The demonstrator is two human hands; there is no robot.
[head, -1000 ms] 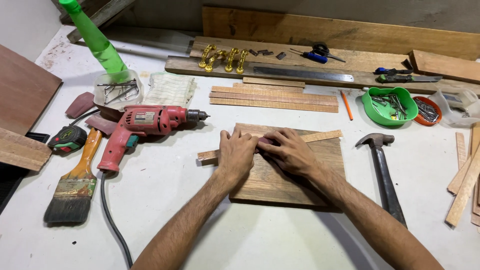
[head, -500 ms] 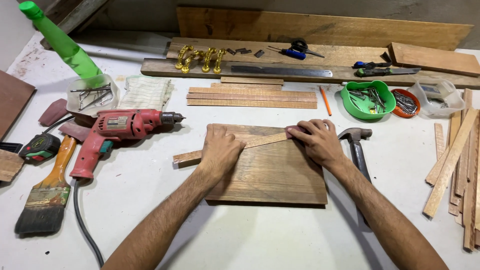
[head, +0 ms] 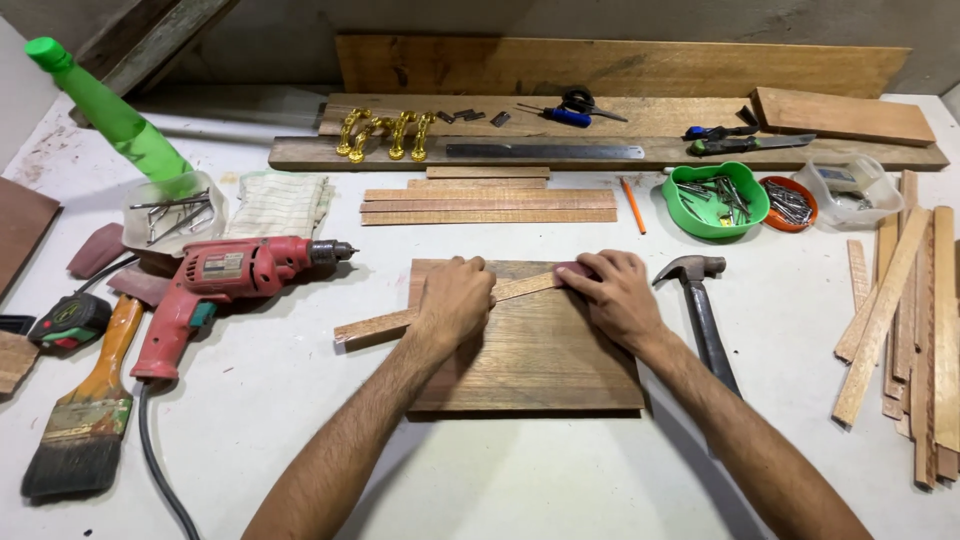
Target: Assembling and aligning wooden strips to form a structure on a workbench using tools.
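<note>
A woodworking shop: left of the hammer (head: pixel 700 305) lie a red drill (head: pixel 225 285), wood strips (head: pixel 490 203) and a paintbrush (head: pixel 85 405).

1. The white counter (head: pixel 300 400) carries everything.
2. A square wooden board (head: pixel 540 350) lies at its centre, a hammer (head: pixel 700 310) just beside it.
3. Toward the left edge lie a red drill (head: pixel 215 285), a paintbrush (head: pixel 85 410) and a tape measure (head: pixel 70 318).
4. Along the far edge rests a long plank (head: pixel 300 153), with stacked slats (head: pixel 490 203) in front and a green bowl (head: pixel 715 200).
5. Loose wooden strips (head: pixel 915 330) pile at the right edge.
</note>
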